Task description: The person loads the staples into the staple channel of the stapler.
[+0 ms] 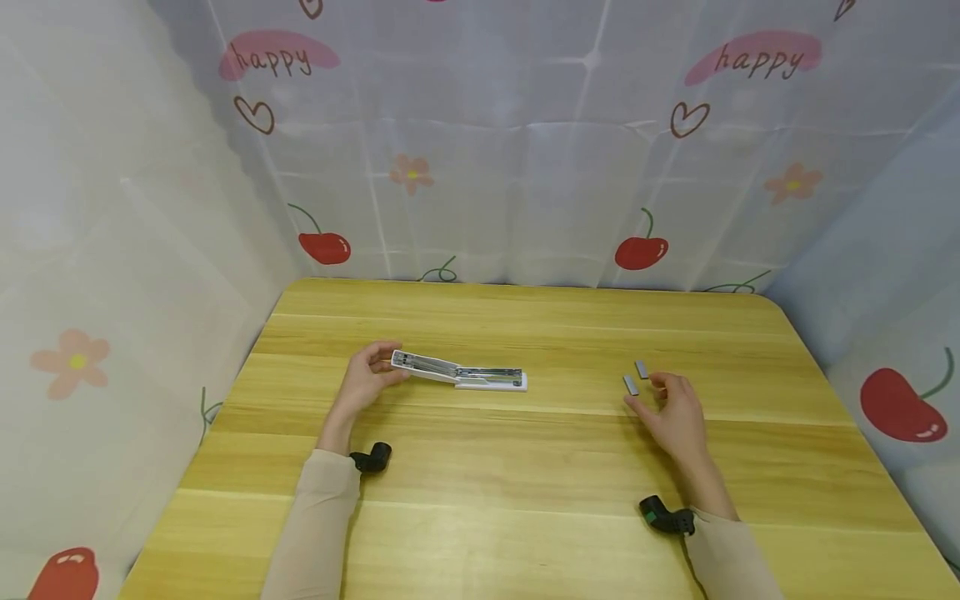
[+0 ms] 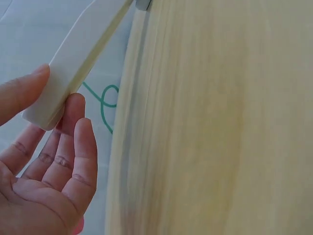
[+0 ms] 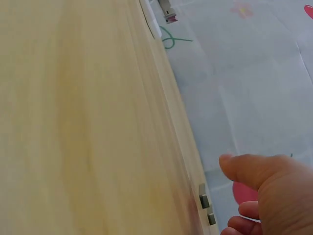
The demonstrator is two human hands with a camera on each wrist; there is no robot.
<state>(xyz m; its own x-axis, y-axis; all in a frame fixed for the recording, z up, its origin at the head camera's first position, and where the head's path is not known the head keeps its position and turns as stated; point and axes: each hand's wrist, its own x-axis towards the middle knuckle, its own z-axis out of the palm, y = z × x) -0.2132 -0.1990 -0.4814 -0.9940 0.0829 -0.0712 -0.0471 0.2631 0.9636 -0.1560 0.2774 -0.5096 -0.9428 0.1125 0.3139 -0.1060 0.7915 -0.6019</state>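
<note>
A white stapler (image 1: 491,385) lies unfolded on the table, its metal inside facing up. My left hand (image 1: 363,379) pinches the end of its raised upper arm (image 2: 73,58) between thumb and fingers, as the left wrist view shows up close. Over on the right are two small grey staple strips, one nearer me (image 1: 631,385) and one slightly behind it (image 1: 641,369). My right hand (image 1: 675,417) is right beside them, thumb and fingers spread apart with nothing between them in the head view.
Everything rests on a light wooden table (image 1: 495,533). Behind its far edge hangs a pale printed curtain (image 1: 510,192), with more curtain at both sides. A black wrist camera (image 1: 372,457) sits on the left wrist and another (image 1: 666,516) on the right.
</note>
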